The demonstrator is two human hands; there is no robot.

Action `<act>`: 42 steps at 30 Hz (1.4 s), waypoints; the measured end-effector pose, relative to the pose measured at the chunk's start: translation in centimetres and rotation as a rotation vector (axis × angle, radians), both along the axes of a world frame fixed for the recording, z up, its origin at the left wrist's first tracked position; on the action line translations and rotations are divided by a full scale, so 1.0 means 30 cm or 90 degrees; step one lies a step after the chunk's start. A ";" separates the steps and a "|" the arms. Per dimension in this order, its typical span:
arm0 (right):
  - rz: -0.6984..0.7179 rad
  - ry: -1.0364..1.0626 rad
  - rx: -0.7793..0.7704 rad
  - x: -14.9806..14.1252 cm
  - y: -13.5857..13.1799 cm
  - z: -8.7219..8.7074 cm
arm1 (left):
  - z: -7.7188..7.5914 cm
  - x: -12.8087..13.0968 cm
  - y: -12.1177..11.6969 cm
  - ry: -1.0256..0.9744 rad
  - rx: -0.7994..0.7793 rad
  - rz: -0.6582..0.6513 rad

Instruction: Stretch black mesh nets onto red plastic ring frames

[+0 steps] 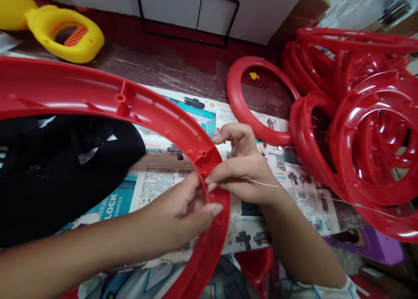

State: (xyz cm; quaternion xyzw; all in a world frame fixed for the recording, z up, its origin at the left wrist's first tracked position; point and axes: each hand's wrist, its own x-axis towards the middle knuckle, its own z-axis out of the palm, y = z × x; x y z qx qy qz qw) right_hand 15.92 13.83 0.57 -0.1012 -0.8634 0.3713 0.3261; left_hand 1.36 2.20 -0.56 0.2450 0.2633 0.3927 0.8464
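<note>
A large red plastic ring (156, 111) with a ribbed, hollow channel crosses the view, its open side facing me. My left hand (189, 207) grips its right-hand curve, fingers behind the inner wall and thumb over the channel. My right hand (243, 170) pinches with thumb and fingers inside the channel, close to small holes in the plastic. A thin pale strand (261, 182) comes out past the right hand's fingers and trails to the right; I cannot tell whether it is thread or wire. The strand's other end is hidden at the fingertips.
Printed cardboard (160, 181) covers the table, with black fabric (65, 172) inside the ring. A smaller red ring (237, 90) lies behind. Red plastic rings (342, 159) are heaped at right. A yellow plastic part (93, 42) and a black wire stand (186, 37) are at the back.
</note>
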 end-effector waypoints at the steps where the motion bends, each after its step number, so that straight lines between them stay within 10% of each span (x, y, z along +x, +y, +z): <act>1: -0.001 -0.012 0.002 0.001 0.001 -0.002 | 0.000 0.001 0.001 0.002 0.002 0.003; 42: 0.095 -0.217 0.080 0.044 0.016 0.110 | 0.025 0.001 -0.021 0.071 -0.032 -0.044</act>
